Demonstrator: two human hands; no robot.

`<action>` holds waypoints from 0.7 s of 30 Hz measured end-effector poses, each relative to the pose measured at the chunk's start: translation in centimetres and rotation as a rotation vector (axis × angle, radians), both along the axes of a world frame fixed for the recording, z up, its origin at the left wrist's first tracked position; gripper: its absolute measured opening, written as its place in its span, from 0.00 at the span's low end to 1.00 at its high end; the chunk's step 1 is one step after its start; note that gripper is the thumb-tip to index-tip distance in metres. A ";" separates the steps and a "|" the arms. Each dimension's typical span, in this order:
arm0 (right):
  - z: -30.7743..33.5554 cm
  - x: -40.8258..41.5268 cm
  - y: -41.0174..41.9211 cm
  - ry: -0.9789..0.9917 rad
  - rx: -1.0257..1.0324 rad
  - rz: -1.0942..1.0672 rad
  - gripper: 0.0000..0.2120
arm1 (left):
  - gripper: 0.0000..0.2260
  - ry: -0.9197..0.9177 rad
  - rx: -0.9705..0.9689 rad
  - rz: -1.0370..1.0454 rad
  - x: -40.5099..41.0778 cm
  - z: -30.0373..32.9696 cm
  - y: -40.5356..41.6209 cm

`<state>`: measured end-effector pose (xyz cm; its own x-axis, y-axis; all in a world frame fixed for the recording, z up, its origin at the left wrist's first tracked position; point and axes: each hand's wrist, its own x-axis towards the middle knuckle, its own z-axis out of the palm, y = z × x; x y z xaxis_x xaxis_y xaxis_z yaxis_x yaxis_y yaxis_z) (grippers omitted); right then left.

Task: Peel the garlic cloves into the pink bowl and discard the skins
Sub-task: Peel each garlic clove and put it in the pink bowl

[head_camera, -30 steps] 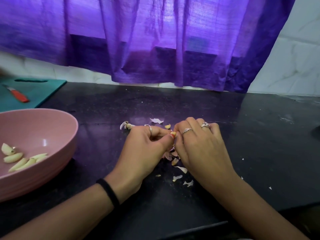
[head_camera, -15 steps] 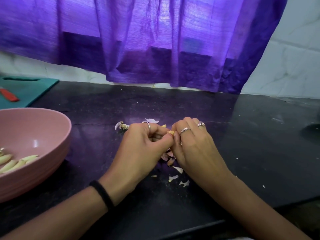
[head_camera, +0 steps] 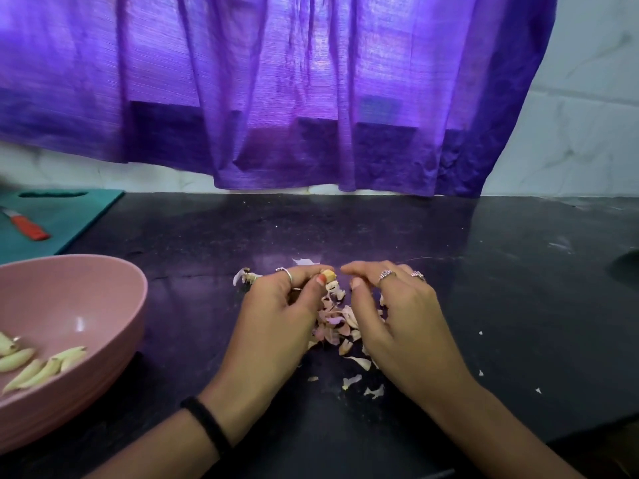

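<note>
Garlic clove (head_camera: 328,274), small and half-skinned, sits pinched in left hand (head_camera: 276,316) fingertips; right hand (head_camera: 390,316) hovers loosely curled, holding nothing; best strip remaining skin cleanly, then drop it into round pink bowl (head_camera: 114,326) at left

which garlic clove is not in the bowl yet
The garlic clove pinched in the left hand; the other cloves lie in the pink bowl.

A purple woven curtain (head_camera: 276,91) hangs over a black speckled stone counter (head_camera: 484,288). The round plastic bowl (head_camera: 114,305) is pink, the flat cutting board (head_camera: 69,216) teal, the knife handle (head_camera: 29,229) orange-red, the papery garlic skins (head_camera: 337,323) pale pinkish.
</note>
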<state>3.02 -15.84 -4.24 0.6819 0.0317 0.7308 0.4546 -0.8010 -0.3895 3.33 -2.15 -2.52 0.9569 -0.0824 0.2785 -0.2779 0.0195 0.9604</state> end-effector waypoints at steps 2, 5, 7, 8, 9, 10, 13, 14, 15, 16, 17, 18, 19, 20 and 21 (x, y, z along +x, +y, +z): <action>0.2 -0.1 -0.1 0.008 0.044 0.024 0.12 | 0.08 0.029 -0.035 -0.013 0.0 0.0 0.0; 0.5 -0.2 -0.2 0.009 0.069 0.057 0.09 | 0.09 0.036 -0.029 -0.025 0.0 0.1 0.0; 0.6 -0.1 -0.2 0.022 0.080 0.078 0.08 | 0.09 0.019 0.009 -0.043 0.0 0.0 0.0; 0.6 0.0 -0.2 0.031 0.082 0.087 0.07 | 0.10 0.019 0.019 -0.050 0.0 -0.1 0.0; 0.6 0.0 -0.3 0.046 0.087 0.094 0.05 | 0.10 0.022 0.024 -0.058 0.1 -0.3 0.0; 0.6 0.0 -0.4 0.068 0.100 0.103 0.04 | 0.10 0.024 0.025 -0.066 0.1 -0.3 0.0; 0.6 -0.1 -0.5 0.122 0.146 0.131 0.02 | 0.10 -0.003 0.050 -0.080 0.0 -0.3 -0.1; 0.7 -0.1 -0.5 0.129 0.153 0.137 0.03 | 0.10 -0.024 0.069 -0.075 0.0 -0.3 0.0; 0.8 -0.1 -0.5 0.135 0.158 0.142 0.03 | 0.10 -0.041 0.089 -0.067 0.1 -0.3 0.0; 0.8 -0.1 -0.5 0.146 0.164 0.145 0.03 | 0.10 -0.053 0.107 -0.058 0.2 -0.3 0.0; 0.8 -0.1 -0.4 0.159 0.172 0.146 0.03 | 0.10 -0.066 0.123 -0.044 0.3 -0.4 0.0; 0.8 -0.1 -0.4 0.172 0.179 0.146 0.03 | 0.10 -0.075 0.132 -0.033 0.4 -0.5 0.0; 0.8 -0.2 -0.4 0.181 0.188 0.148 0.03 | 0.09 -0.079 0.135 -0.026 0.5 -0.6 0.0; 0.9 -0.2 -0.3 0.189 0.197 0.150 0.03 | 0.09 -0.080 0.134 -0.022 0.5 -0.6 0.1; 0.9 -0.2 -0.3 0.194 0.207 0.154 0.03 | 0.09 -0.077 0.129 -0.018 0.5 -0.6 0.0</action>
<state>2.77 -16.12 -3.32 0.8080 0.0096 0.5891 0.4654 -0.6235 -0.6282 3.79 -2.11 -3.15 0.9312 -0.1396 0.3366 -0.3512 -0.0973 0.9312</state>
